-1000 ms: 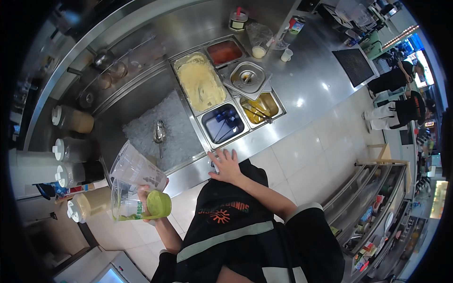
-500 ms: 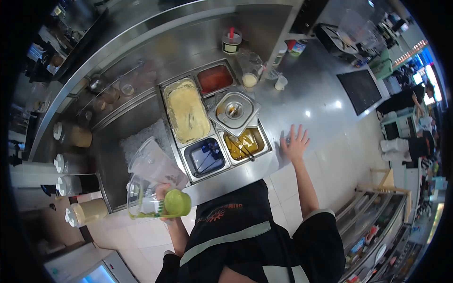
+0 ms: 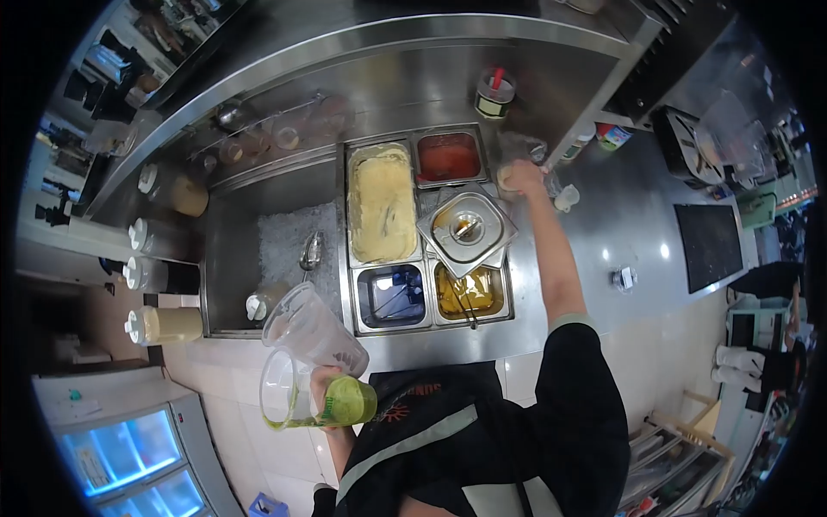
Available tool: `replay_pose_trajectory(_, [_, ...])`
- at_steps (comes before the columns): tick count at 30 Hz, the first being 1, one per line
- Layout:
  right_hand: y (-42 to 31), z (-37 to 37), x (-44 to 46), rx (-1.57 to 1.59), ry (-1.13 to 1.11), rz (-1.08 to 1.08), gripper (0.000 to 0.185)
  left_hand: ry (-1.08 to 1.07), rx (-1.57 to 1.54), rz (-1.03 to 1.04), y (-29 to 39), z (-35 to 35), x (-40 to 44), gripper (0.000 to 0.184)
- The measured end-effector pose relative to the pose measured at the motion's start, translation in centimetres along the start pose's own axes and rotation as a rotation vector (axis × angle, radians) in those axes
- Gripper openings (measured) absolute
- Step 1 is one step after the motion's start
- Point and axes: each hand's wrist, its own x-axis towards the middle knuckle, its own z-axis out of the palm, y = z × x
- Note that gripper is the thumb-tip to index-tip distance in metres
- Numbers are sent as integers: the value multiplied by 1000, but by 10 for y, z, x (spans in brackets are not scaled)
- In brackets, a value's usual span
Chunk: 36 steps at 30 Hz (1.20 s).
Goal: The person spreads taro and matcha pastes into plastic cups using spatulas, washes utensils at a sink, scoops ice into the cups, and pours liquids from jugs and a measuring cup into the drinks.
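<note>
My left hand (image 3: pixel 324 384) is wrapped round a clear plastic cup with green contents (image 3: pixel 351 401), which is tipped on its side. A second clear plastic cup (image 3: pixel 310 323), also tilted, rests against it and seems to be in the same grip. My right hand (image 3: pixel 524 178) reaches to the back of the steel counter. Its fingers are closed round the lower part of a clear cup with cream-coloured contents (image 3: pixel 504 178), partly hidden by the hand. Just right of it is a small white-topped container (image 3: pixel 567 197). A small clear container (image 3: pixel 624 277) sits farther right on the counter.
Steel pans hold a pale cream mix (image 3: pixel 381 202), red sauce (image 3: pixel 448 158), dark pieces (image 3: pixel 392 295) and yellow pieces (image 3: pixel 469 289). A lidded pan (image 3: pixel 468 226) sits among them. An ice bin (image 3: pixel 297 241) with a scoop lies left, beside several bottles (image 3: pixel 164 327). People work far right.
My right hand has moved from the counter's front edge to the cup at the back. A small clear container now shows where it was. The view has shifted; my left hand still holds the cups.
</note>
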Motion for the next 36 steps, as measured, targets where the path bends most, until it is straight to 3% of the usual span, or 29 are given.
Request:
replay_pose_trajectory(3, [6,-3,-6,-65,-110,-62,36,65,33,-11,5,3,-12,104])
replay_pose_trajectory(6, [16,3,-13,110,-257,-1,41,78,47,-27,4,4,-15,104])
replay_pose_trajectory(9, [24,1,-37,552,-255,115,50,50,58,-56,-1,5,-13,104])
replay_pose_trajectory(15, [37,-23,-126,718,-250,112,57,-123,9,-153,-4,9,8,104])
replay_pose_trajectory(18, [68,-8,-150,680,-322,181,60,-170,-24,-198,1,27,20,103])
replay_pose_trajectory(22, [101,16,-182,535,-62,251,61,-199,-4,-220,0,42,26,104])
replay_pose_trajectory(25, [109,30,-202,155,77,246,61,-237,12,-227,-6,40,25,104])
replay_pose_trajectory(28, [105,34,-208,45,52,391,59,-262,27,-235,-9,39,23,104])
replay_pose_trajectory(31, [119,28,-199,314,-117,422,54,-283,36,-242,-11,39,22,105])
replay_pose_trajectory(34, [123,34,-194,320,46,278,43,-292,45,-243,-12,39,19,105])
replay_pose_trajectory(36, [112,29,-202,559,-33,368,40,-291,54,-244,-12,38,17,105])
